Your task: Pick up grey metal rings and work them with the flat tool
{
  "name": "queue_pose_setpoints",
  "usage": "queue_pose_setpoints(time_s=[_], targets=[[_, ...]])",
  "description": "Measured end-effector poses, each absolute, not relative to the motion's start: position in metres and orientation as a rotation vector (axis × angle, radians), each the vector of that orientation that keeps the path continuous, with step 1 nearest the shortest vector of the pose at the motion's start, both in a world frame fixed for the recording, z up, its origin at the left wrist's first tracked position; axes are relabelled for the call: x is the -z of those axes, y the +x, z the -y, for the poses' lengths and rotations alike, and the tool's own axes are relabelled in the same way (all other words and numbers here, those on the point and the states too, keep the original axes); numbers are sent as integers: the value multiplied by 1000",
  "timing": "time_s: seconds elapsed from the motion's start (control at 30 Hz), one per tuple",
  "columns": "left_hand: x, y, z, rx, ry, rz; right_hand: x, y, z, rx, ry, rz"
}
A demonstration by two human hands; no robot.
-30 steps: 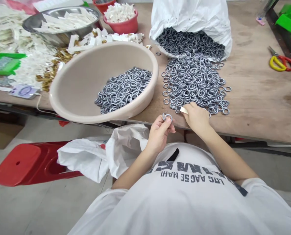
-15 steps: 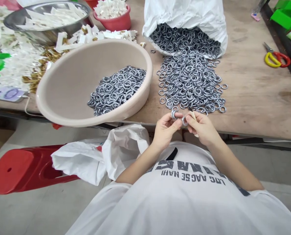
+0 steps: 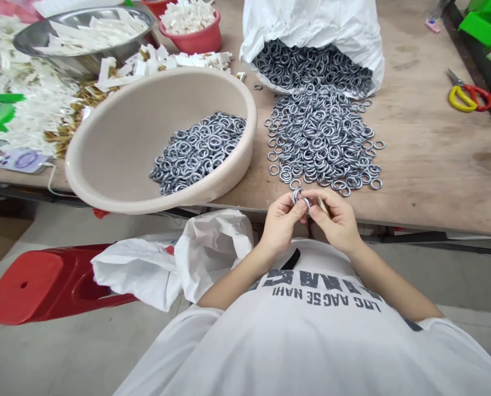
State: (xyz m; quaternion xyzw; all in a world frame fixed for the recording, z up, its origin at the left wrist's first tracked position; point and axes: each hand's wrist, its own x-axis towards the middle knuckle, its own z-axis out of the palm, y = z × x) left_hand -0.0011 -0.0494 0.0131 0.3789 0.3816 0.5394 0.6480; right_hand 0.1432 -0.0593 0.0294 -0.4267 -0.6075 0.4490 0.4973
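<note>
At the table's front edge, my left hand [image 3: 281,221] is closed on a couple of shiny grey rings [image 3: 297,196], pinched between thumb and fingers. My right hand [image 3: 336,219] meets it there, its fingertips at the rings. Tucked in the right hand is a slim pale-handled tool [image 3: 323,207]; its working end is hidden. Just beyond the hands spreads a heap of grey rings [image 3: 323,137], spilling from a white sack [image 3: 311,22]. To the left stands a beige basin [image 3: 105,165] with many more such rings [image 3: 199,148] inside.
Red-and-yellow-handled scissors [image 3: 470,99] lie at the right. White plastic pieces [image 3: 34,115], a steel bowl [image 3: 80,60] and a red tub [image 3: 199,38] crowd the back left. Below the table are a red stool [image 3: 26,289] and an opened white bag [image 3: 212,247].
My right hand has moved left against my left hand, bringing its ring together with those at the left fingertips. The tool's dark tip, visible before, is now hidden.
</note>
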Motion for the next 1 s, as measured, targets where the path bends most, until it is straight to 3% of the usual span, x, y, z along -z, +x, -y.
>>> queue_pose_setpoints(time_s=[0.13,0.37,0.63,0.87,1.0], targets=[[-16,0,53,-1147,911,-854,-27,142,58,-971,-1031,1495],[-19,-1,60,-1020,894,-782,-26,138,57,-1242,-1015,1263],[-27,-5,56,-1094,761,-827,-34,151,66,-686,-1099,1845],[-29,-6,60,-1089,734,-780,-33,152,66,-640,-1103,1887],[-27,-13,59,-1164,765,-763,-30,153,47,-587,-1319,1890]])
